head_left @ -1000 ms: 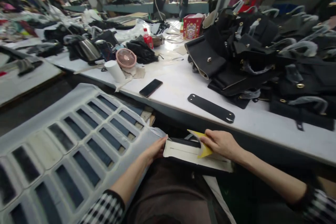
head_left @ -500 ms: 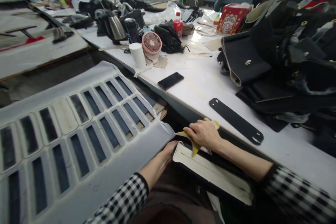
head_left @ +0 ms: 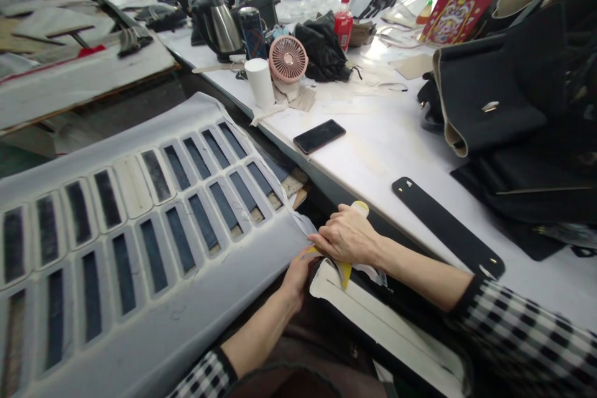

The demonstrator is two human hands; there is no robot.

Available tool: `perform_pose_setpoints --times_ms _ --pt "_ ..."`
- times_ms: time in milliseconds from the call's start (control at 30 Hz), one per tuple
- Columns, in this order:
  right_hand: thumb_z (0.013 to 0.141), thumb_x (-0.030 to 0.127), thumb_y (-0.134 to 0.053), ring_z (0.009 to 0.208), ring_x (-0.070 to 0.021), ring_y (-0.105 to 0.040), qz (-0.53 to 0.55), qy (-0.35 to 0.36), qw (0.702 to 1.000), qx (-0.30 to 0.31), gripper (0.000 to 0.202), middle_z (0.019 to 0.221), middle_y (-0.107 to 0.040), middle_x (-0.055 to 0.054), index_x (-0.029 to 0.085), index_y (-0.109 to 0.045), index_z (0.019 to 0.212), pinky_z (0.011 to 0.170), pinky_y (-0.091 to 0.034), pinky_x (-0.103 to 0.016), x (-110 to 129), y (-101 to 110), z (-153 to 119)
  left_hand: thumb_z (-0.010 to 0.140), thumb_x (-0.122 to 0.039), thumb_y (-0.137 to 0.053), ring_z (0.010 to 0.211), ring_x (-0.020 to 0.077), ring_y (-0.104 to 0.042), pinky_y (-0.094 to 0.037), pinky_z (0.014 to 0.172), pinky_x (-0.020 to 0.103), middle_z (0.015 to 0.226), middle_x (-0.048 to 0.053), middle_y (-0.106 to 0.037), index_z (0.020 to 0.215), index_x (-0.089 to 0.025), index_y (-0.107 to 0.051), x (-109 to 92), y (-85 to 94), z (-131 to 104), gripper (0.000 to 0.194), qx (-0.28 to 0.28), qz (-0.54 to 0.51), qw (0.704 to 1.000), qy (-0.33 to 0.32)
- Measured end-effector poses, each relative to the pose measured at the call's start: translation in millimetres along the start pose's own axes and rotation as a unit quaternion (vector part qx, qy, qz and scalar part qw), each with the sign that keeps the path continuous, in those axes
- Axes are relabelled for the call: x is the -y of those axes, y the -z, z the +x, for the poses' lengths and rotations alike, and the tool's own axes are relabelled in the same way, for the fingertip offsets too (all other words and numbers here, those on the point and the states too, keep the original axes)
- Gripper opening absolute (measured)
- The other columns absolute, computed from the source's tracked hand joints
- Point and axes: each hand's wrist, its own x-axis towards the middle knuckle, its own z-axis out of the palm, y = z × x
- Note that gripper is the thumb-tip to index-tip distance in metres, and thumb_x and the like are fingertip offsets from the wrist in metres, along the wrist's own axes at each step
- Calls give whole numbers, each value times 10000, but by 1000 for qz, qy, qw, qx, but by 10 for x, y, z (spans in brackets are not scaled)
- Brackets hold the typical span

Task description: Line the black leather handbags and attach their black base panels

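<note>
A yellow tool with a rounded pale upper end and a flared, pointed lower end is in my right hand, whose fingers wrap around it. I cannot make out its exact kind. Its lower end rests at the near corner of a long black bag piece with a cream panel. My left hand is closed on that same corner, close below my right hand; its fingertips are partly hidden. A thin white scrap hangs beside the tool. The piece lies across my lap, below the table edge.
A grey padded board with rows of slots lies left. On the white table are a phone, a black strap piece, a pink fan, a white roll, a kettle and black bags.
My right hand and the yellow tool have tilted and shifted slightly left, nearer my left hand. My left hand still grips the corner. The whole view has turned a little.
</note>
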Motion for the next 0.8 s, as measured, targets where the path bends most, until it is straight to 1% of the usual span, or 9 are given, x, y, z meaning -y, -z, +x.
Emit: perform_pose_setpoints --times_ms 67,133,200,233,400,567,667,733,800 --pt "1035 466 -273 612 -172 -606 0 2 1000 -5 633 642 -703 -69 183 -667 627 675 -220 -369 10 8 -5 840 -257 -671 1041 218 -645 -469 962 345 1079 98 -714 1221 -152 -632 -104 86 -188 397 39 -24 999 -22" --pt "1033 462 -280 607 -172 -607 -1 -1 1000 -10 628 642 -704 -68 184 -668 625 669 -218 -369 21 12 -9 866 -276 -654 1128 231 -616 -429 1017 344 1151 111 -702 1251 -159 -627 -197 149 -344 403 107 -24 993 -46" --pt "1033 462 -276 602 -176 -609 -5 -4 1000 -13 633 642 -706 -69 184 -665 618 665 -217 -370 33 17 -11 879 -283 -655 1161 244 -601 -408 1038 346 1198 124 -686 1232 -152 -648 -257 176 -433 377 161 4 985 -63" --pt "1032 461 -276 600 -178 -610 -9 -5 1000 -13 633 643 -707 -69 184 -665 617 663 -217 -371 38 21 -12 876 -280 -665 1159 246 -603 -407 1036 344 1209 123 -683 1225 -156 -655 -272 179 -451 371 170 20 983 -68" --pt "1027 450 -296 580 -184 -607 -26 3 1000 -7 615 636 -706 -63 188 -664 610 641 -207 -370 62 53 -12 826 -292 -736 1113 242 -629 -437 992 348 1191 96 -696 1306 -223 -598 -290 168 -421 504 144 59 986 -66" --pt "1031 447 -282 575 -187 -607 -25 3 1000 -13 627 627 -702 -68 189 -666 608 643 -210 -370 66 65 -13 754 -302 -800 1068 241 -645 -466 959 343 1166 115 -703 1339 -186 -562 -359 147 -440 642 120 99 986 -61" --pt "1030 430 -285 576 -192 -609 -25 9 1000 -14 616 634 -705 -70 189 -665 610 641 -208 -370 61 59 -13 749 -283 -801 1107 249 -634 -475 953 334 1218 121 -677 1420 -202 -470 -408 99 -478 753 117 113 985 -59" --pt "1030 424 -283 573 -195 -610 -24 15 1000 -13 615 637 -707 -74 188 -665 610 639 -206 -371 57 55 -15 748 -269 -801 1113 248 -635 -485 941 325 1206 110 -681 1482 -234 -371 -431 61 -503 851 112 121 984 -69" --pt "1030 423 -281 573 -196 -613 -21 20 1000 -8 618 637 -707 -80 184 -664 607 638 -208 -370 54 51 -21 762 -266 -789 1091 240 -648 -498 924 321 1215 96 -678 1514 -278 -299 -440 34 -525 897 108 125 983 -82"
